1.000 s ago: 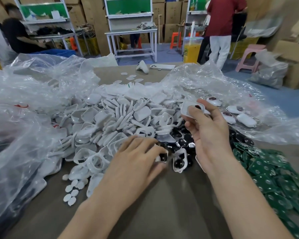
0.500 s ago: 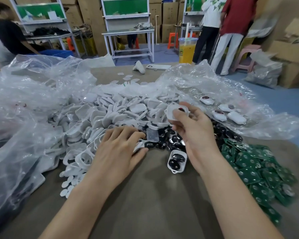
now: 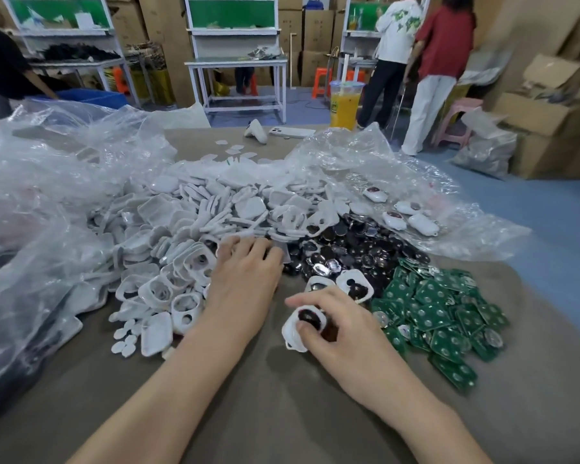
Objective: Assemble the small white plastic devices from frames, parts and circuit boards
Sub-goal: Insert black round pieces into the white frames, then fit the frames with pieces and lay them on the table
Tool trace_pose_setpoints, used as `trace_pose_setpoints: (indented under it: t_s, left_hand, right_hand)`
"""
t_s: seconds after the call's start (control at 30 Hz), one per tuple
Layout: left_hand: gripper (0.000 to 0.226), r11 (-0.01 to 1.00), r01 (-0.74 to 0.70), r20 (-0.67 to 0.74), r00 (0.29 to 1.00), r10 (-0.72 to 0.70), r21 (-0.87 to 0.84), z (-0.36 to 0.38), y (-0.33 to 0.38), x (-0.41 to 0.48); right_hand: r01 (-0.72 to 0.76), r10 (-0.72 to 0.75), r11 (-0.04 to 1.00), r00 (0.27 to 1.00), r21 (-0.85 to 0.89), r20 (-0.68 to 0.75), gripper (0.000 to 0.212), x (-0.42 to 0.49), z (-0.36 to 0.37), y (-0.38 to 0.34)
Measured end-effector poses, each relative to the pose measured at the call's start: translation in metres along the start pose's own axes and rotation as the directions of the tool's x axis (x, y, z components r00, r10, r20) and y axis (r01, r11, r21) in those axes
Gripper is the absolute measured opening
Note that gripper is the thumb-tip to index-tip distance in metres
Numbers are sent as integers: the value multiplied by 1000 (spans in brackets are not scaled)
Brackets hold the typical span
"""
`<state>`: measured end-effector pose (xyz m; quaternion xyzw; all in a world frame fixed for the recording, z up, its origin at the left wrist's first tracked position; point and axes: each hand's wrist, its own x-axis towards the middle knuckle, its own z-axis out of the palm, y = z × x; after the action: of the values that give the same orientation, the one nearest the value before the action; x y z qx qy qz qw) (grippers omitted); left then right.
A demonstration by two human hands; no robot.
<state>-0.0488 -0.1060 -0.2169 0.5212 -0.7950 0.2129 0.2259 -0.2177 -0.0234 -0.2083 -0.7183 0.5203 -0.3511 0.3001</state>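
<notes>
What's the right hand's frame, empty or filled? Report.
Filled: a dark part shows inside the white frame that the right hand grips.

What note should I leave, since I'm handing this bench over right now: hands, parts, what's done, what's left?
Left hand open, fingers resting at the edge of the white frames.
Right hand grips a frame with a dark part fitted.
Dark parts lie beyond it, green circuit boards to the right.
Done: a few closed devices on the clear plastic.
Left: probably a board for the held frame, then the piles.

Bare left hand (image 3: pixel 245 283) and bare right hand (image 3: pixel 342 326), each on a slim forearm uncovered as far as visible.
</notes>
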Motion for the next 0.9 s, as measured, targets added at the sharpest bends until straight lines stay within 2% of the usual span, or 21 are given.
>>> trace_pose_setpoints:
  t_s: [0.07, 0.2, 0.3, 0.4, 0.47, 0.6, 0.73, 0.83, 0.9]
  left_hand:
    - [5, 1000, -9, -50, 999, 7, -27, -1, 0, -2]
    - [13, 996, -1, -222, 975, -18, -85, -6, -2, -9]
    - [13, 988, -44, -328, 945, -8, -149, -11, -6, -15]
    - [15, 973, -30, -366, 929, -57, -227, -17, -10, -19]
    - [14, 964, 31, -359, 924, -128, -264, -20, -9, -21]
    - [3, 935, 140, -299, 923, -242, -325, -27, -9, -30]
    - [17, 781, 335, -123, 879, -461, -527, -42, -7, -54]
    - [23, 727, 332, -79, 880, -468, -600, -52, -3, -69]
    - [29, 691, 299, -65, 892, -448, -658, -58, 0, -74]
  right_hand:
    - [28, -28, 998, 1000, -55, -5, 29, -1, 3, 0]
    - [103, -105, 971, 994, -216, 2, 25, -4, 11, 6]
    - [123, -130, 956, 992, -267, -7, 24, -4, 12, 9]
    - [125, -135, 948, 991, -293, -16, 22, -4, 13, 10]
    - [116, -126, 951, 992, -285, -16, 21, -4, 13, 10]
    - [66, -77, 982, 995, -178, -57, 35, -6, 9, 8]
    - [52, -86, 977, 984, -205, -156, 24, -14, 5, 8]
    - [49, -102, 957, 980, -287, -172, 26, -19, 7, 8]
    - [49, -105, 960, 976, -276, -192, 26, -20, 7, 7]
